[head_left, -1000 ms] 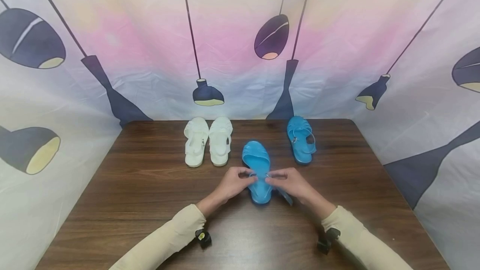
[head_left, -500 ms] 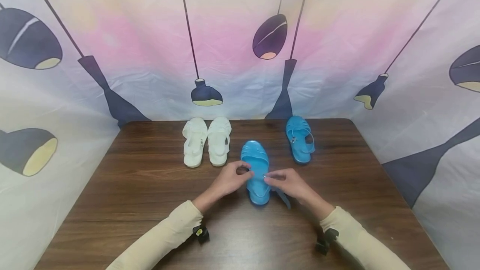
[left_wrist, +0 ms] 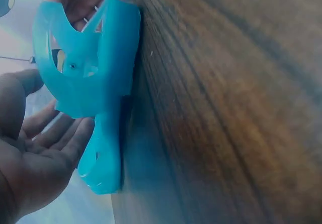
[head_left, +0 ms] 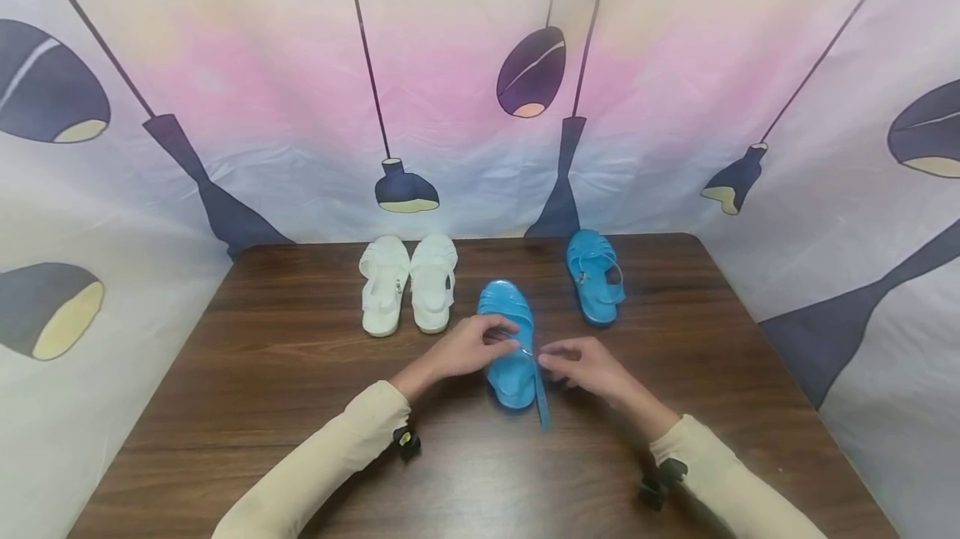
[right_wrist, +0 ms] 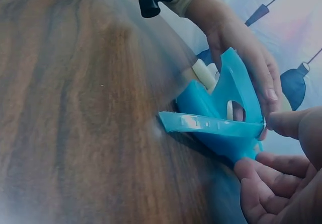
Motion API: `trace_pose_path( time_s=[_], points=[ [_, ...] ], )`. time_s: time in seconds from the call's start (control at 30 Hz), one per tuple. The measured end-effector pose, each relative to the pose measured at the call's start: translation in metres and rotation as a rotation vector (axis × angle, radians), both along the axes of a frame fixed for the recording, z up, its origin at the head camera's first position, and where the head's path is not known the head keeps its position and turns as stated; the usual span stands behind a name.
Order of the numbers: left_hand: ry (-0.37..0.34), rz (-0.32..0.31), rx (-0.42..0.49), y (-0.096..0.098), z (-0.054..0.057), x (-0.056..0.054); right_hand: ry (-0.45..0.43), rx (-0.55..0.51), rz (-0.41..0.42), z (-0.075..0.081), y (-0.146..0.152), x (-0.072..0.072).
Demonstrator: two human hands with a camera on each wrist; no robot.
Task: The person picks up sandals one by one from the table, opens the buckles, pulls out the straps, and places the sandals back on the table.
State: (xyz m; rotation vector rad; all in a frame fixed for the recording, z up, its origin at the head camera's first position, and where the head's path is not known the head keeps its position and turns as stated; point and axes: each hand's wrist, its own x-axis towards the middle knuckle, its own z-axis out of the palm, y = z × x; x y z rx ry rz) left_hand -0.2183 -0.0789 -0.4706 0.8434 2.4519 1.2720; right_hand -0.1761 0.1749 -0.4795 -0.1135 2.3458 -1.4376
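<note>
A blue sandal (head_left: 510, 376) lies at mid-table, its loose strap (head_left: 541, 397) sticking out at the right toward the person. My left hand (head_left: 472, 345) reaches over the sandal's left side, thumb and fingers apart, thumb tip close to the small metal buckle (head_left: 528, 353). In the left wrist view, the left fingers (left_wrist: 75, 141) reach alongside the sandal. To the right of the strap is my right hand (head_left: 585, 366), thumb and fingers apart. In the right wrist view, the right thumb (right_wrist: 284, 124) comes right up to the strap at the buckle, and the other fingers bend loosely below.
A second blue sandal (head_left: 596, 276) stands at the back right of the wooden table (head_left: 300, 414). Two white sandals, one left (head_left: 384, 285) and one right (head_left: 432, 282), stand side by side behind the left hand. A printed curtain (head_left: 465, 89) hangs behind the table.
The loose strap has swung from under the right hand to lie along the sandal's right side. The right hand has drawn slightly away rightward; the left has come closer to the buckle.
</note>
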Motion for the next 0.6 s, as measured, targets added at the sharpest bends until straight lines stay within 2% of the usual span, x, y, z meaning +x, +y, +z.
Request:
trace_pose_path(
  time_s=[0.23,0.47,0.6],
  points=[
    [-0.03,-0.102,-0.035,0.006,-0.003,-0.01,-0.012,0.024,0.037,-0.002,0.0,0.004],
    [0.024,-0.174,-0.087,0.013,-0.005,-0.012,-0.012,0.003,0.068,-0.003,-0.003,0.005],
    [0.018,-0.214,-0.087,0.015,-0.006,-0.011,-0.01,-0.005,0.061,-0.004,-0.003,0.005]
  ],
)
